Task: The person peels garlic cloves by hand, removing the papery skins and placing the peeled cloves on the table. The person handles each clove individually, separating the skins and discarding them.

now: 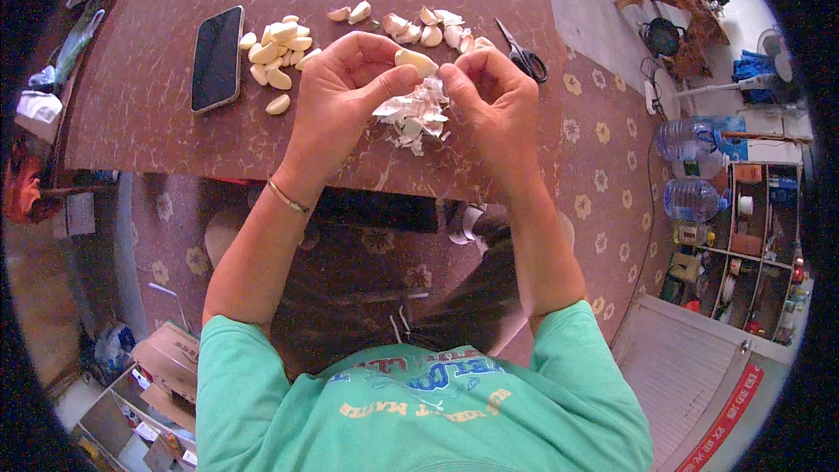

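Note:
Between the thumb and fingers of my left hand (354, 74) is a pale, bare-looking garlic clove (416, 61). Close to its right end, my right hand (489, 87) is closed in a pinch; what its fingertips hold, if anything, is too small to make out. Below both hands lies a loose heap of white garlic skins (414, 119) on the brown table (262, 144). Smooth peeled cloves (281, 51) are piled left of my left hand. Beyond my hands sit several unpeeled cloves (431, 36) with pinkish skins, and two more (359, 11) lie apart to their left.
A dark-screened phone (217, 59) lies left of the peeled pile. Scissors with black handles (527, 62) rest near the table's right side. Large water bottles (690, 201) and a shelf unit (745, 245) stand at the right; a cardboard box (166, 358) is at the lower left.

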The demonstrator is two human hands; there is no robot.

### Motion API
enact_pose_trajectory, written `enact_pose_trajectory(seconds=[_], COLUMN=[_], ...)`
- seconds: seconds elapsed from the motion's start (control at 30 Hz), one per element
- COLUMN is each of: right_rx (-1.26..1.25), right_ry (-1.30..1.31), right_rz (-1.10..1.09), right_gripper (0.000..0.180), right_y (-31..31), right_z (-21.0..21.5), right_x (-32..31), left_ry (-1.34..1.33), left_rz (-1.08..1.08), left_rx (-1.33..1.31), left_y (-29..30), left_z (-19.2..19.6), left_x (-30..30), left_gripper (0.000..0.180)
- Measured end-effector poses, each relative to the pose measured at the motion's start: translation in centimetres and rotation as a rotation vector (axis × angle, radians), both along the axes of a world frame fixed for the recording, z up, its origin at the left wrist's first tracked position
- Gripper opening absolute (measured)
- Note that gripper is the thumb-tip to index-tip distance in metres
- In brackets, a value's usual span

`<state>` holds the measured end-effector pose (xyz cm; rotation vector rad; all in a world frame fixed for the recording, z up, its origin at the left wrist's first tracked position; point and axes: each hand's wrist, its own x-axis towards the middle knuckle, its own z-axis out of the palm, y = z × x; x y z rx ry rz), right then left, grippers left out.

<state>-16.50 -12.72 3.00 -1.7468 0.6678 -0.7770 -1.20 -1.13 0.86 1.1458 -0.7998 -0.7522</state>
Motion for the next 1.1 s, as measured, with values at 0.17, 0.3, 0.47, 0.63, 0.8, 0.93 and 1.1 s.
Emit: enact_pose_trajectory(seconds=[0.17, 0.3, 0.47, 0.63, 0.8, 0.93, 1.1], right_rx=[-0.062, 0.001, 0.079, 0.064, 0.165, 0.257, 0.287], right_ry=[-0.085, 0.002, -0.106, -0.069, -0.048, -0.114, -0.148], right_rz=[0.008, 0.036, 0.025, 0.021, -0.015, 0.027, 0.126], right_gripper=[0.008, 0.008, 0.011, 0.013, 0.015, 0.014, 0.015], right_y=[0.6, 0.7, 0.2, 0.3, 0.4, 0.0, -0.3], right_z=[0.5, 0.7, 0.1, 0.0, 0.0, -0.5, -0.9], right_x=[0.4, 0.0, 0.0, 0.0, 0.3, 0.2, 0.0], left_ry=[0.177, 0.275, 0.378, 0.244, 0.004, -0.077, -0.191], left_rz=[-0.076, -0.117, -0.122, -0.123, 0.061, 0.111, 0.163], left_rx=[-0.005, -0.026, -0.043, -0.03, -0.102, -0.126, -0.057], left_y=[-0.3, -0.3, -0.4, -0.3, -0.5, -0.5, -0.6], left_z=[-0.9, -1.1, -0.4, -0.7, -0.1, 0.3, 0.3], left_x=[0.1, 0.2, -0.2, 0.0, -1.1, -1.8, -2.0], left_gripper=[0.023, 0.022, 0.019, 0.017, 0.015, 0.016, 0.016])
